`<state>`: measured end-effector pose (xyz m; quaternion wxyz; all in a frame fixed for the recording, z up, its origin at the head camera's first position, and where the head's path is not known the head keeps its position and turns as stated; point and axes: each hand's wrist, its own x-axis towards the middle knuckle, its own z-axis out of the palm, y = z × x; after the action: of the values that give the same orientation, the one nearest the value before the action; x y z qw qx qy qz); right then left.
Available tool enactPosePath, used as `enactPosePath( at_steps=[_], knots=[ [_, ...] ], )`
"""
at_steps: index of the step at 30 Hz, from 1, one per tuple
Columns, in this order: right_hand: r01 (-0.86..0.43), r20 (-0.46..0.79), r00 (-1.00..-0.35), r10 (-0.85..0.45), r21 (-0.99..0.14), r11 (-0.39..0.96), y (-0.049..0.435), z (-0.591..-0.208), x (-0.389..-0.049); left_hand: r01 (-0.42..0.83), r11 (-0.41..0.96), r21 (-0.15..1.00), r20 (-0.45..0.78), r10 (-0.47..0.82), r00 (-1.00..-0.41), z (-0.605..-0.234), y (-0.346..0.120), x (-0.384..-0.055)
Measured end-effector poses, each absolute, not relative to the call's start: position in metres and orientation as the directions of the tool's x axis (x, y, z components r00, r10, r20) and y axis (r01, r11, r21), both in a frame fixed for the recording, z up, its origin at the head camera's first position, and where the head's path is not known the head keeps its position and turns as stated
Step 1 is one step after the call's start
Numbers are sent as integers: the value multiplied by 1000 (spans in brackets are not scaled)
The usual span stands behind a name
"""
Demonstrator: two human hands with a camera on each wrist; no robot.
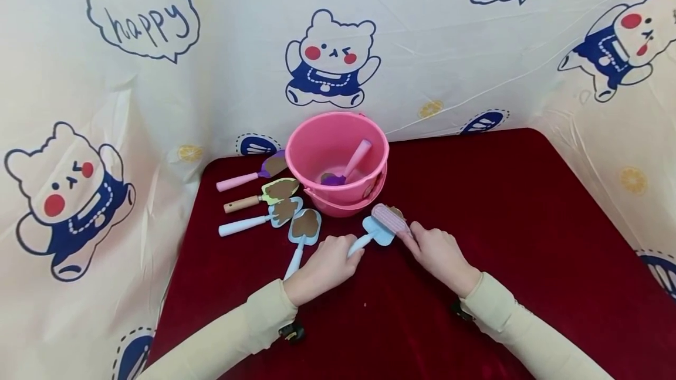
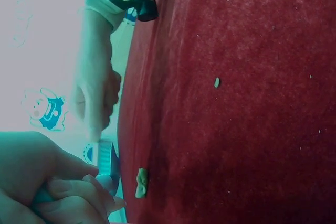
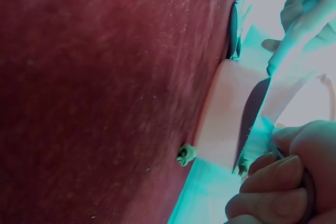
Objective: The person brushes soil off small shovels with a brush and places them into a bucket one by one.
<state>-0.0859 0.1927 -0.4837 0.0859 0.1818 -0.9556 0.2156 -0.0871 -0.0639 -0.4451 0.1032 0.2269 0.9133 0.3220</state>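
Note:
My left hand (image 1: 327, 265) grips the pale blue handle of a toy shovel (image 1: 374, 228), whose blade is raised just in front of the pink bucket. In my right hand (image 1: 442, 254) is a brush (image 1: 389, 218) with pale pinkish bristles, laid across that blade. Some brown matter (image 1: 396, 211) shows at the blade's far edge, partly behind the brush. In the right wrist view, the curled fingers of my right hand (image 3: 278, 182) wrap the brush handle, and the bristles overlap the blade. Seen from the left wrist, my left hand (image 2: 63, 187) closes round the shovel handle.
Behind stands the pink bucket (image 1: 338, 195), a purple shovel with a pink handle (image 1: 358, 158) leaning inside. Left of it lie several toy garden tools, including a blue shovel (image 1: 305, 226) with a brown-covered blade. A small greenish clump (image 2: 141, 183) lies on the red cloth (image 1: 502, 204).

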Motion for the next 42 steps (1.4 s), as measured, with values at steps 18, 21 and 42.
enactPosePath(
  at_steps=[18,21,42],
  knots=[
    [-364,181,-931,-316,-475,801,194,-483,-89,356,683,638,-26,482,-876,-446,-64,-89],
    [-385,162,-922,-352,-482,787,193,-482,-88,348,687,638,-33,476,-879,-444,-64,-88],
    [-386,275,-913,-300,-351,853,200,-485,-88,356,688,632,-41,488,-872,-445,-66,-86]
  ],
)
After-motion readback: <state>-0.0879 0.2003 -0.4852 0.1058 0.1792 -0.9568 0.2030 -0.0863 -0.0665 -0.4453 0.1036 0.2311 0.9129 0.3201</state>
